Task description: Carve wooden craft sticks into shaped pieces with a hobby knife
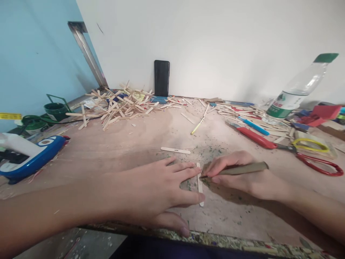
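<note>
My left hand lies with its fingers spread on the wooden table, palm down. Its fingertips press on a pale craft stick that lies lengthwise, pointing away from me. In my right hand is a slim grey-brown pen, gripped between thumb and fingers. The pen's dark tip meets the craft stick, or is very close to it, between the pressing fingers of my left hand. Just beyond my left hand a second craft stick lies crosswise, with a small dark mark in its middle.
Loose craft sticks are heaped at the back left, near a black phone leaning on the wall. Scissors, a red utility knife, a blue pen and a bottle are right. A blue-white device stands left.
</note>
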Action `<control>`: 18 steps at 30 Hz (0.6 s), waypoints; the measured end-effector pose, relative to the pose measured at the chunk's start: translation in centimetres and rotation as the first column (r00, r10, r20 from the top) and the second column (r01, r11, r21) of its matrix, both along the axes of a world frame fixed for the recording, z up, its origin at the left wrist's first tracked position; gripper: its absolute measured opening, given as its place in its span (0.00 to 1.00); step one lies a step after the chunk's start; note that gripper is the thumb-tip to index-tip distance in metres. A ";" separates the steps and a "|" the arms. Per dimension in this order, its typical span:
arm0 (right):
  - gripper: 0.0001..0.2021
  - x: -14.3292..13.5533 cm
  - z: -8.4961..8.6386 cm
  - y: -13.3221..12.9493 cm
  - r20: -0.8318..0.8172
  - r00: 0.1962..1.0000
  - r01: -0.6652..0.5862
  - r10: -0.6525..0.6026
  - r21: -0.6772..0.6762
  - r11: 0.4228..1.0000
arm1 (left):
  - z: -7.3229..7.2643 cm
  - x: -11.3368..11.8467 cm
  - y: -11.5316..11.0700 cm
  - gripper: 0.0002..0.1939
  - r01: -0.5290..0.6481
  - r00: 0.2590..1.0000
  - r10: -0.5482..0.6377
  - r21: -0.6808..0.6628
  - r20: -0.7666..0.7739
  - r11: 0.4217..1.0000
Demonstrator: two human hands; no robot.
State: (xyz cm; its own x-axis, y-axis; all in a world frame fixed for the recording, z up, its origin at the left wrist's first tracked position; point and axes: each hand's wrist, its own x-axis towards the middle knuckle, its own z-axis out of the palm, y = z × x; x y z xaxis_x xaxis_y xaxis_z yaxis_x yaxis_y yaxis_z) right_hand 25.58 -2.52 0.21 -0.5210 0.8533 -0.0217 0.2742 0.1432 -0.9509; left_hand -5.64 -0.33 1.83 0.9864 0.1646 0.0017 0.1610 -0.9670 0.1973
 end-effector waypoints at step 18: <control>0.05 -0.2 0.0 -0.2 0.004 0.999 -0.052 0.052 0.015 0.999 | -0.1 -0.5 0.4 0.37 0.016 1.000 -0.016 -0.033 0.010 0.999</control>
